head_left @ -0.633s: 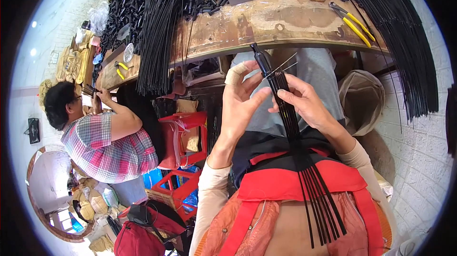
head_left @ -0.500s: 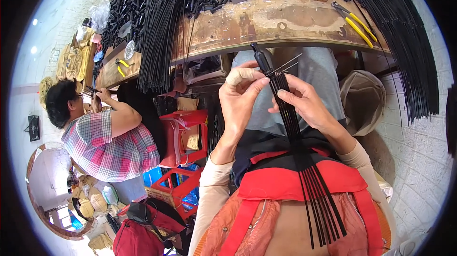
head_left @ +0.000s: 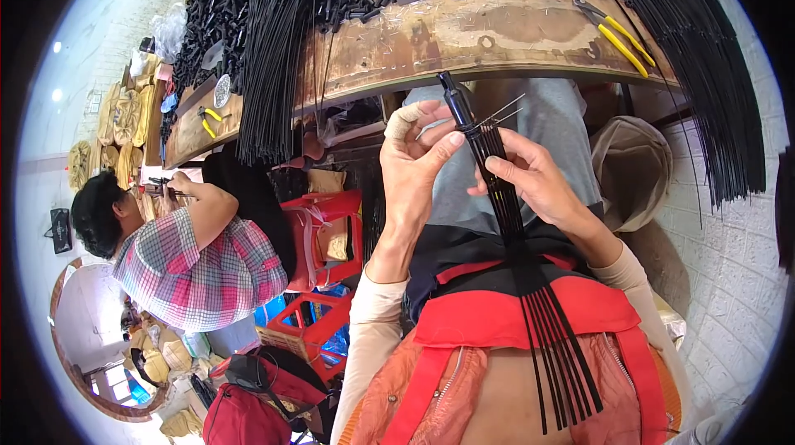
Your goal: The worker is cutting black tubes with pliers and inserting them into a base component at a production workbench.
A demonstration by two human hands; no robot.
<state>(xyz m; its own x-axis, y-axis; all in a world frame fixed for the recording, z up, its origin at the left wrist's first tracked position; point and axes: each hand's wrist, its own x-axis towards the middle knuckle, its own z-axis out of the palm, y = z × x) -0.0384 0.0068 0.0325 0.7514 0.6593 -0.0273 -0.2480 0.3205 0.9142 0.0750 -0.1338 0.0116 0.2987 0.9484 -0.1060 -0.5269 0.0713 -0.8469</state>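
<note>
black, likely to splay: in the head view, keep the rods point(head_left: 508, 211), grasped in the right hand point(head_left: 538, 186) over the lap point(head_left: 548, 126) near the counter point(head_left: 455, 41), evenly gathered below the dark fitting point(head_left: 458, 105). with the left hand point(head_left: 409, 178) loosely curled, cannot tell whether pinching wire point(head_left: 511, 107).

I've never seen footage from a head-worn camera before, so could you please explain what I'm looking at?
No machine here: these are a person's two bare hands, seen from above by a fisheye camera on that person's head, so straight edges bend. The right hand grips thin black rods below a black handle; the left hand is beside the handle's lower end. On the wooden table are heaped black parts, bundled rods and yellow-handled pliers.
</note>
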